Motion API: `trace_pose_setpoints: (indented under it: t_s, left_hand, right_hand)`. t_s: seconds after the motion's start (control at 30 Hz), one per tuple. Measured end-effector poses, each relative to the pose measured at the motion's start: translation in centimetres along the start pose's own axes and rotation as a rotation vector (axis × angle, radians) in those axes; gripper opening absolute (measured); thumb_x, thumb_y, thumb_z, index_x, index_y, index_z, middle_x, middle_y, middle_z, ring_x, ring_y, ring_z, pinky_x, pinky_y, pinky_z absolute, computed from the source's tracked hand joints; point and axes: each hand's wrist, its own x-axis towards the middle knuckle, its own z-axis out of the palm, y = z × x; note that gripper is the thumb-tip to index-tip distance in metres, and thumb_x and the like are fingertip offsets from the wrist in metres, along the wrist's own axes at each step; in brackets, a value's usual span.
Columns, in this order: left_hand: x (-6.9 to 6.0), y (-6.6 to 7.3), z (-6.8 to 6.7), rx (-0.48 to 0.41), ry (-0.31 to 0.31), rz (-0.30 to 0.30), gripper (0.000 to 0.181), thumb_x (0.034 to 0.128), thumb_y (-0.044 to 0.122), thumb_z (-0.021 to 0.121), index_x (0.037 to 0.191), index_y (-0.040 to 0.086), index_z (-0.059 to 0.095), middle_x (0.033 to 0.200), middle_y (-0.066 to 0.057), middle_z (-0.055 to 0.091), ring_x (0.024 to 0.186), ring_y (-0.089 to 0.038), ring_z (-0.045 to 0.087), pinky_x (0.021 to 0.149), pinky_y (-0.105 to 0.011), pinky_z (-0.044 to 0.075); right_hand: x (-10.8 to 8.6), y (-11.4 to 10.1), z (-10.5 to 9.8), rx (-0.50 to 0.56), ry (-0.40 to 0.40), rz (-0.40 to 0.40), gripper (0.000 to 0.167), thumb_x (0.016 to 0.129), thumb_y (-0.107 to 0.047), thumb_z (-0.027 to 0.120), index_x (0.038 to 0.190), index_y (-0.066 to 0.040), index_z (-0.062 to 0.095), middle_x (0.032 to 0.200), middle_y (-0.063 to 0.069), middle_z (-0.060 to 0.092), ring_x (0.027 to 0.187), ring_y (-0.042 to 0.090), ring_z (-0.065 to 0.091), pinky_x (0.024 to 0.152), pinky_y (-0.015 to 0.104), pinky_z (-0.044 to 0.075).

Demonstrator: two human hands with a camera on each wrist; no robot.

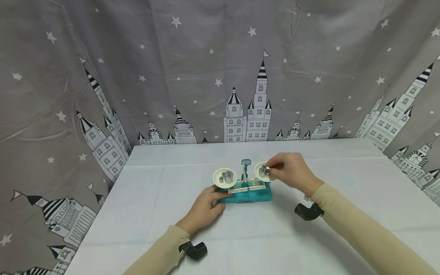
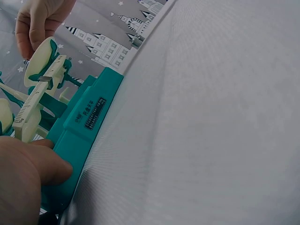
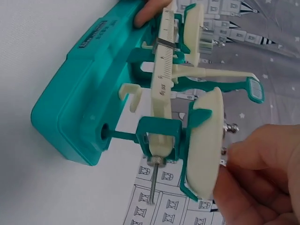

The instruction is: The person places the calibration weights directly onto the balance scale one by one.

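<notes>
A teal and cream pan balance (image 1: 254,195) stands on the white-covered table. My left hand (image 1: 203,209) grips the left end of its base, thumb against the front face in the left wrist view. Several silver weights (image 1: 228,176) sit in the left pan (image 1: 217,178). The right pan (image 1: 257,168) bears more silver weights (image 1: 262,171). At that pan's right rim, my right hand (image 1: 292,172) pinches a small metal weight (image 3: 223,151), mostly hidden by the fingertips. A ruled beam (image 3: 163,70) with a dark slider (image 3: 165,43) runs along the balance's front.
White cloth (image 1: 165,183) covers the table around the balance. Behind hangs a grey curtain (image 1: 206,57) printed with castles and stars. A black wrist device (image 1: 194,250) is on the left sleeve, another black device (image 1: 308,211) on the right.
</notes>
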Motion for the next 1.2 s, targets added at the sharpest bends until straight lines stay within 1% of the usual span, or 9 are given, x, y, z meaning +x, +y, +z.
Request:
trace_pose_setpoints:
  t_s: [0.17, 0.3, 0.4, 0.57, 0.67, 0.73, 0.8, 1.0, 1.2]
  left_hand:
    - [0.1, 0.0, 0.0, -0.001, -0.001, 0.002, 0.033, 0.0862, 0.005, 0.066, 0.116, 0.012, 0.077, 0.137, -0.014, 0.064, 0.13, -0.036, 0.057, 0.11, -0.058, 0.046]
    - [0.1, 0.0, 0.0, -0.002, 0.0, 0.002, 0.033, 0.0863, 0.005, 0.066, 0.117, 0.012, 0.077, 0.138, -0.015, 0.064, 0.13, -0.036, 0.057, 0.11, -0.058, 0.046]
    - [0.1, 0.1, -0.1, 0.0, -0.004, 0.002, 0.033, 0.0864, 0.005, 0.066, 0.117, 0.012, 0.077, 0.14, -0.015, 0.063, 0.131, -0.036, 0.057, 0.111, -0.058, 0.045]
    - [0.2, 0.2, 0.0, -0.01, -0.009, -0.005, 0.033, 0.0867, 0.005, 0.066, 0.117, 0.011, 0.077, 0.141, -0.015, 0.062, 0.133, -0.037, 0.055, 0.112, -0.058, 0.044]
    - [0.1, 0.2, 0.0, -0.012, -0.008, -0.004, 0.033, 0.0869, 0.006, 0.066, 0.117, 0.012, 0.077, 0.142, -0.015, 0.062, 0.133, -0.037, 0.055, 0.112, -0.058, 0.044]
    - [0.1, 0.2, 0.0, -0.011, -0.006, 0.0, 0.033, 0.0869, 0.006, 0.066, 0.117, 0.012, 0.077, 0.141, -0.015, 0.062, 0.132, -0.037, 0.056, 0.111, -0.058, 0.045]
    - [0.1, 0.2, -0.1, -0.006, -0.004, 0.004, 0.033, 0.0869, 0.006, 0.066, 0.117, 0.011, 0.077, 0.14, -0.015, 0.063, 0.131, -0.037, 0.056, 0.111, -0.058, 0.045]
    - [-0.1, 0.1, -0.1, -0.006, 0.001, 0.003, 0.032, 0.0868, 0.006, 0.066, 0.117, 0.011, 0.077, 0.138, -0.015, 0.064, 0.13, -0.037, 0.057, 0.11, -0.058, 0.046]
    - [-0.2, 0.1, -0.1, -0.01, -0.002, -0.005, 0.032, 0.0872, 0.006, 0.066, 0.117, 0.012, 0.077, 0.14, -0.015, 0.063, 0.131, -0.037, 0.057, 0.111, -0.058, 0.045]
  right_hand:
    - [-0.9, 1.3, -1.3, -0.033, 0.09, 0.026, 0.015, 0.089, -0.002, 0.068, 0.099, -0.002, 0.079, 0.099, 0.015, 0.078, 0.086, 0.025, 0.072, 0.074, 0.035, 0.062]
    - [-2.2, 3.2, -2.6, -0.038, 0.148, 0.073, 0.014, 0.09, -0.004, 0.069, 0.1, 0.0, 0.078, 0.099, 0.017, 0.078, 0.087, 0.028, 0.073, 0.071, 0.024, 0.058]
    - [-3.3, 4.6, -3.5, -0.043, 0.159, 0.114, 0.015, 0.09, -0.006, 0.07, 0.101, 0.0, 0.078, 0.099, 0.019, 0.078, 0.087, 0.029, 0.073, 0.066, 0.017, 0.054]
    - [-5.2, 7.0, -4.1, -0.069, 0.123, 0.186, 0.018, 0.091, -0.01, 0.071, 0.103, 0.0, 0.078, 0.101, 0.02, 0.078, 0.088, 0.029, 0.074, 0.063, 0.017, 0.053]
    - [-6.2, 8.3, -4.0, -0.076, 0.085, 0.218, 0.02, 0.091, -0.012, 0.071, 0.106, 0.001, 0.078, 0.101, 0.018, 0.078, 0.086, 0.022, 0.075, 0.064, 0.017, 0.053]
    - [-6.8, 9.1, -3.8, -0.083, 0.071, 0.223, 0.021, 0.091, -0.013, 0.072, 0.106, 0.001, 0.078, 0.1, 0.018, 0.079, 0.084, 0.016, 0.074, 0.065, 0.017, 0.053]
    - [-7.2, 9.7, -3.5, -0.088, 0.055, 0.227, 0.022, 0.091, -0.013, 0.073, 0.107, 0.0, 0.078, 0.102, 0.017, 0.079, 0.084, 0.016, 0.074, 0.067, 0.017, 0.053]
    - [-8.0, 10.7, -2.4, -0.062, 0.003, 0.239, 0.022, 0.091, -0.013, 0.072, 0.109, -0.001, 0.078, 0.11, 0.019, 0.077, 0.096, 0.031, 0.075, 0.075, 0.018, 0.053]
    - [-8.5, 11.2, -1.1, -0.041, -0.008, 0.217, 0.019, 0.089, -0.01, 0.074, 0.106, -0.001, 0.078, 0.11, 0.021, 0.077, 0.089, 0.022, 0.076, 0.073, 0.017, 0.056]
